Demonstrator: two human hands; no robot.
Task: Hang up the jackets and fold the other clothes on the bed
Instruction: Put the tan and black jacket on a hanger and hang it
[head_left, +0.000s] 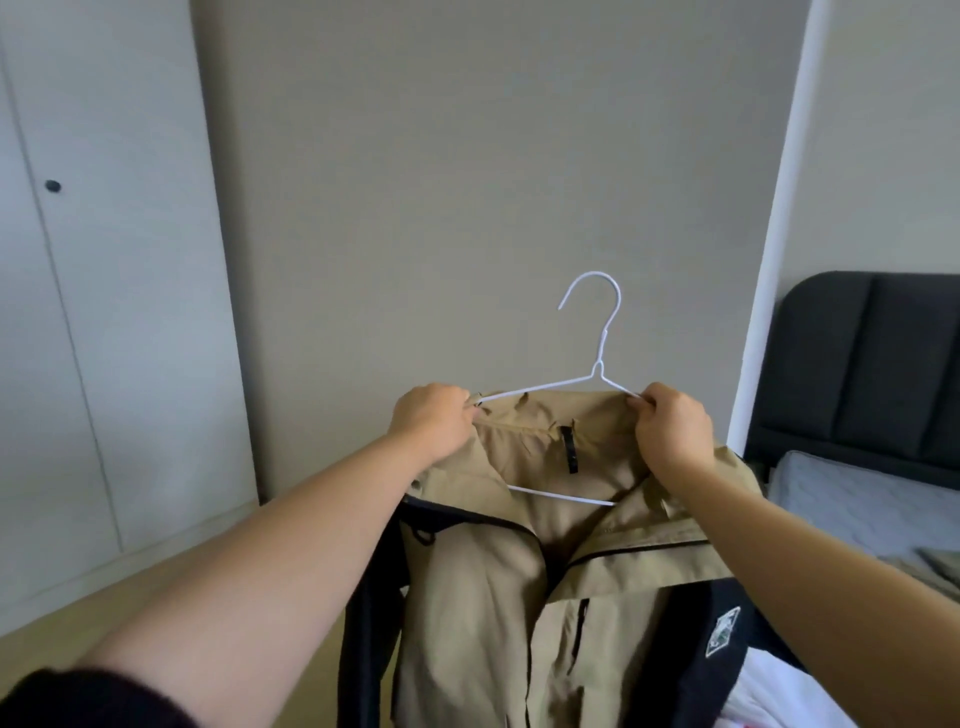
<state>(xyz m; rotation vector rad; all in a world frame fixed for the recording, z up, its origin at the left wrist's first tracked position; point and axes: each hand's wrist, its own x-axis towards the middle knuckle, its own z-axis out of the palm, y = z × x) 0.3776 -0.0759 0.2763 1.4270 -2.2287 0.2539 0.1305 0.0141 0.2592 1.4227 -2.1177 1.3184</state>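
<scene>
Nearest the camera, a dark sleeve (78, 696) showed at the lower left, with both bare forearms reaching forward. Between them hung the tan jacket (483, 597), black-trimmed, front open, its body dropping out of frame. It was held up in the air, well clear of the bed (841, 499), probably so its weight would pull the shoulders straight. A white cloth (769, 696) lay low at the right, beside the jacket's black sleeve. Further out, the left hand (434, 421) was curled round the collar's left end together with the tip of the white wire hanger (597, 358). The right hand (672, 431) pinched the collar's right end against the hanger's other arm. The hanger's lower bar crossed inside the open neck and its hook stood free above, pointing up. Judgement: the hanger sat inside the jacket and the hands were seating each shoulder over the wire so it would not slip off. Hanging it on a rail was not yet done, and no rail was in view. Beyond, on the mattress at right, lay some folded greenish clothing (930, 566), below the dark padded headboard (872, 364). Farthest left stood closed wardrobe doors (104, 260) with a round knob (52, 186).
</scene>
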